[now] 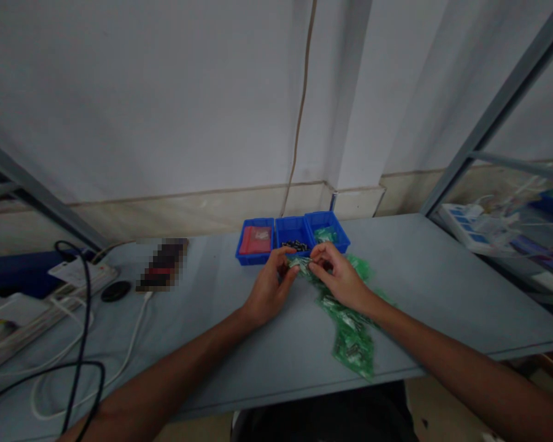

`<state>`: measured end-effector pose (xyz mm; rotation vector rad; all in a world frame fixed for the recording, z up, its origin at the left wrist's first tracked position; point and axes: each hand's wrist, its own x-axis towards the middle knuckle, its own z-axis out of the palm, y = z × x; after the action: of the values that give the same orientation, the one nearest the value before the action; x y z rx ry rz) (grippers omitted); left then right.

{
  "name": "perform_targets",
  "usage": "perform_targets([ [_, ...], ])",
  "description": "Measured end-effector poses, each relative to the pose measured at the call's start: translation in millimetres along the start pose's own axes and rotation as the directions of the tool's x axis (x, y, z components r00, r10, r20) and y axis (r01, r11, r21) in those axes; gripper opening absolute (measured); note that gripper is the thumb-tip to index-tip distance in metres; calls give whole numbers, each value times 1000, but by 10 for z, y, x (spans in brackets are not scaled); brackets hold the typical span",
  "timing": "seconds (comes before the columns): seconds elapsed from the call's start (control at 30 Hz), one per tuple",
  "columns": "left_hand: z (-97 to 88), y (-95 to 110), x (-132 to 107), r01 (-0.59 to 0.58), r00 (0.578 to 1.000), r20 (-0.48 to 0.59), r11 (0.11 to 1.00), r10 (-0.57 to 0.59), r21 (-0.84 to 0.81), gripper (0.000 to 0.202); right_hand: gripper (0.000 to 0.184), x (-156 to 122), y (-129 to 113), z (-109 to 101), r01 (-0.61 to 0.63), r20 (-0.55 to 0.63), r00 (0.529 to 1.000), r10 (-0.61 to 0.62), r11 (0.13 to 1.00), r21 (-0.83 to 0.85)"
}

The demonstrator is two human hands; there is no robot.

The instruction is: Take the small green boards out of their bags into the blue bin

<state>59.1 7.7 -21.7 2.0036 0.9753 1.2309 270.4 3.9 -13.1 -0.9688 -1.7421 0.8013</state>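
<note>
- A strip of small green plastic bags is laid on a grey table, running from the near edge toward the far side.
- The strip's far end is pinched by the left hand, fingers closed on it.
- The same end is gripped from the other side by the right hand, thumb and fingers shut on it.
- Three blue bins are set just beyond the hands; a red packet, dark small parts and a green bag are held in them.
- Cables are spread at the left.

No readable text, labels or numbers anywhere in view.
</note>
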Motion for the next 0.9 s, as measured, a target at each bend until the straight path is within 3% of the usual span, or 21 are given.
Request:
perform_targets([
  [0.1, -8, 19, -6, 2, 1000, 4, 1000, -2, 5, 32, 5, -6, -55, -12, 31, 13, 999, -30, 999, -25],
  [0.27, -36, 54, -14, -3, 1000, -12, 1000, 4, 29, 31, 18, -11, -89, -19, 43, 16, 999, -42, 997, -57],
  [0.47, -78, 52, -17, -53, 997, 48, 998, 52, 20, 45, 19, 14, -34, -14, 11, -13, 1000, -12, 998, -67],
  [0.53, -79, 74, -9, -75, 995, 62, 996, 72, 45, 33, 11, 19, -41, -19, 1, -26, 1000, -3, 998, -65],
  [0.6, -79, 107, 2, -94, 994, 71, 991, 88, 91, 15, 23, 17, -58, -22, -18, -36, 999, 15, 998, -66],
  [0.7, -81, 150, 12, -119, 992, 61, 981, 111, 153, 21, 39, 7, -80, -17, -47, -35, 998, 45, 998, -47],
  [0.9, -94, 172, -12, -189, 982, 37, 966, 185, 178, 17, 46, 20, -58, -13, -108, -102, 989, 106, 994, -17],
])
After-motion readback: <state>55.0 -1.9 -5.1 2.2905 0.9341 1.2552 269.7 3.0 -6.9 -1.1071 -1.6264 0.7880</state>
